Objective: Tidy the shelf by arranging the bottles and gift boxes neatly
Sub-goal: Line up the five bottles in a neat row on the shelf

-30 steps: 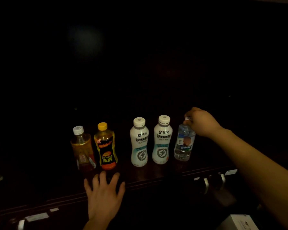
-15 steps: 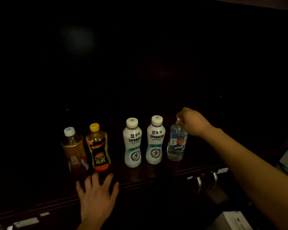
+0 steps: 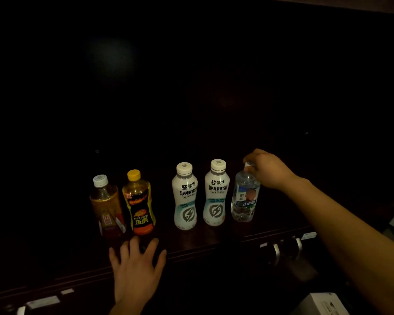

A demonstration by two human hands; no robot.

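The right hand (image 3: 267,170) grips the cap of the clear water bottle (image 3: 245,197), likely to align it with the row; the left hand (image 3: 137,271) rests open, fingers spread, on the shelf (image 3: 214,243) edge.

The clear water bottle (image 3: 245,196) now tilts slightly left, nearer the neighbouring white bottle (image 3: 215,193).

Very dim room, near-black back wall (image 3: 214,76) carrying one faint blurred glow (image 3: 109,57) upper left, dark glossy wood shelf (image 3: 214,237) with moulded front edge, pale label strips (image 3: 43,301) and metal clips (image 3: 276,250) below it, white box (image 3: 325,303) bottom right.
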